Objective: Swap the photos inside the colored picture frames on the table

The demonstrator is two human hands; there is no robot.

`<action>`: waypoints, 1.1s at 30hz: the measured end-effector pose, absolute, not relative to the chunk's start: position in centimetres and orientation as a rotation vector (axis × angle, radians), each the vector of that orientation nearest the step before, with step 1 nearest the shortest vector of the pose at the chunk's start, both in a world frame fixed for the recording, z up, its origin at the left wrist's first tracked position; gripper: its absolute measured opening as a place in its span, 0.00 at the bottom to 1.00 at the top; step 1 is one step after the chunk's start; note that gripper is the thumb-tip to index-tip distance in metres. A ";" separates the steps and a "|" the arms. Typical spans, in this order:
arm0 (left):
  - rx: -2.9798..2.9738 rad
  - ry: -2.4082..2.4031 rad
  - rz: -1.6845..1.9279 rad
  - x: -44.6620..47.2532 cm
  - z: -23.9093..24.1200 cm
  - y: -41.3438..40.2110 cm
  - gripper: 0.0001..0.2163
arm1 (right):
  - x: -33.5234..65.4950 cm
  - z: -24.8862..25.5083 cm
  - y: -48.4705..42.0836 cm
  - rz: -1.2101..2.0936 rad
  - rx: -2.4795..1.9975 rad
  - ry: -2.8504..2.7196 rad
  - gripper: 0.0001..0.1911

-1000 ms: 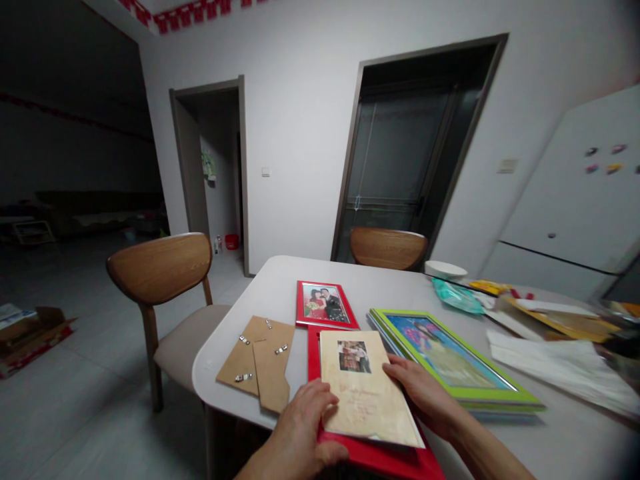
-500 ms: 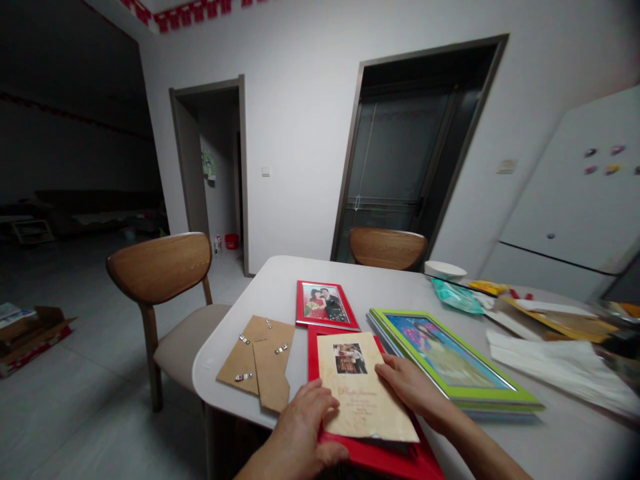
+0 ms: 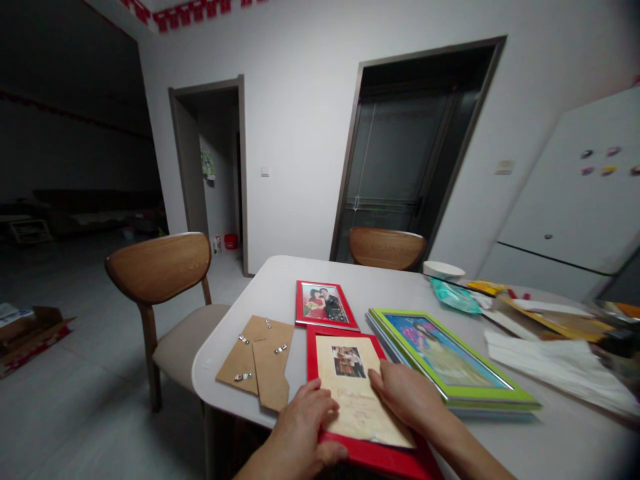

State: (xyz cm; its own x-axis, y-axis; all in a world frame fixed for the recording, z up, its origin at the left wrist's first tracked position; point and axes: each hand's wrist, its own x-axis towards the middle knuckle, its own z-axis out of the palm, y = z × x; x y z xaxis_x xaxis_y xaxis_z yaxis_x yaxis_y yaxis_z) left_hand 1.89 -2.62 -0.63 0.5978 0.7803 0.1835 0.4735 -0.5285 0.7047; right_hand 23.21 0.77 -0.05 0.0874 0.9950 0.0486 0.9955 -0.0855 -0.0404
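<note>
A large red picture frame [image 3: 313, 347] lies at the near edge of the white table [image 3: 280, 280]. Inside it rests a cream card [image 3: 353, 387] with a small photo near its top. My left hand [image 3: 305, 427] grips the frame's left edge, thumb curled under the rim and fingers on the card. My right hand [image 3: 407, 393] lies flat on the card's right side, fingers stretched out and pressing down. Left of the frame lies a brown cardboard backing [image 3: 260, 360] with metal clips.
A small red framed photo [image 3: 324, 305] lies behind the large frame. A stack of green-framed pictures [image 3: 450, 360] sits to the right, then white paper [image 3: 560, 367], a teal packet [image 3: 455, 297] and a white dish [image 3: 444, 269]. Wooden chairs [image 3: 160, 267] stand left and behind.
The cream card has slid down and settled inside the red frame. My right hand moved left and down onto it. My left hand kept its grip.
</note>
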 end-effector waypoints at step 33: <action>2.150 1.010 0.632 1.9 -0.3 -2.7 0.19 | 22.7 0.3 0.7 -0.047 -2.309 -2.105 0.21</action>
